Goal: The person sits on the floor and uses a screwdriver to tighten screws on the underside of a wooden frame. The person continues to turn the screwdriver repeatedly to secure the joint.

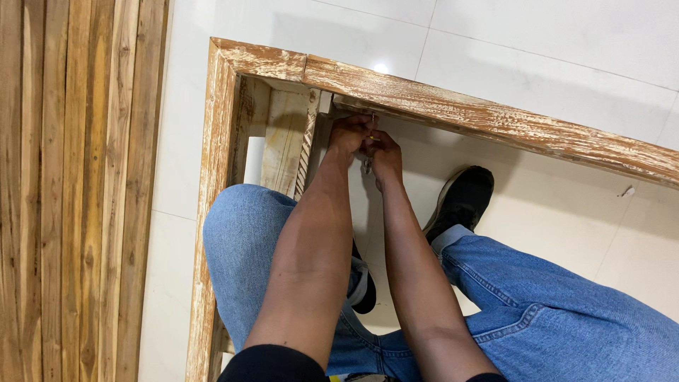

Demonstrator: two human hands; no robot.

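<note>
Both hands, left hand [350, 133] and right hand [385, 157], clench fingers round a small metal tool [368, 164] hanging lengthwise downward.

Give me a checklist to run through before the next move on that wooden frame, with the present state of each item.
1. Both hands at the work: ok. The left hand and right hand meet under the top rail of the wooden frame.
2. Grip on the small metal piece between the hands: cannot tell; fingers hide most of it.
3. Frame lying flat on the tiled floor: ok.
4. Frame held in place: cannot tell; the black shoe stands inside it, on the floor.
5. Stacked wooden slats apart from the hands: ok.
</note>
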